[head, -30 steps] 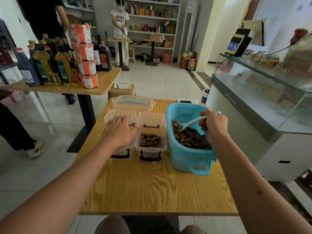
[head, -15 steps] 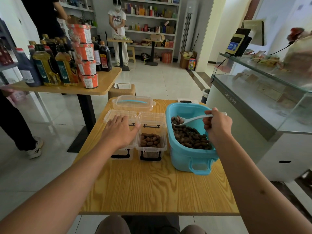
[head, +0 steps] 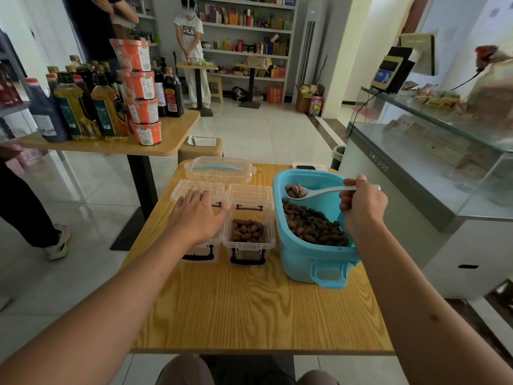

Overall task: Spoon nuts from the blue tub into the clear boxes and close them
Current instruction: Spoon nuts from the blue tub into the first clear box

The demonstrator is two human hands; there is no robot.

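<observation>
Gripping the white spoon (head: 311, 192) loaded with nuts, the right hand (head: 362, 202) hovers over the blue tub (head: 308, 262) at centre right. Left hand (head: 198, 213) lies flat, fingers relaxed, on the left clear box (head: 200, 254); the neighbouring box (head: 249, 240) sits open, touching the tub. Bare table (head: 249, 309) spreads toward the lower edge.

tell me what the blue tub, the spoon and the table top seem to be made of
Blue tub: looks like smooth opaque plastic, with a moulded handle and soft sheen.
Spoon: pale, probably plastic or melamine; the look leaves it open.
Table top: wood or wood-look laminate, with bold grain pattern.
</observation>
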